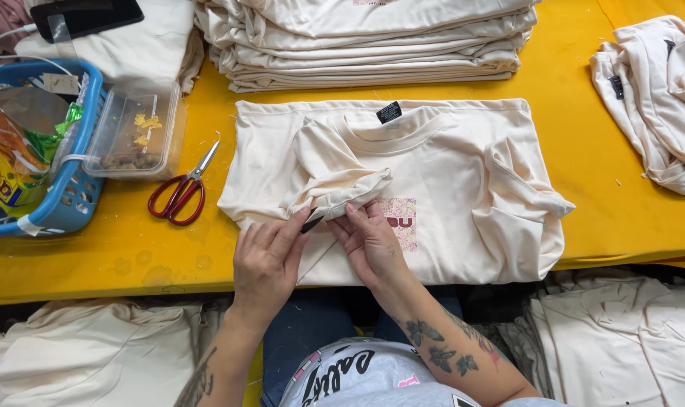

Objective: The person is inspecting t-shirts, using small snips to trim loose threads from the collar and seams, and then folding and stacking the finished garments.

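Your yellow worktop (599,173) carries a tall stack (372,41) of folded cream shirts at the back and a crumpled shirt (659,98) at its right end. In front of you lies the shirt (448,173), collar away from you, its left sleeve (335,169) folded inward. A blue basket (75,188) and a clear tub (135,128) stand to the left, with red scissors (180,192) beside them. Your left hand (267,260) and right hand (369,241) meet at the sleeve hem — both sets of fingers pinching it.

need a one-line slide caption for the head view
Both hands, left hand and right hand, pinch a sleeve of a cream T-shirt on a yellow table.
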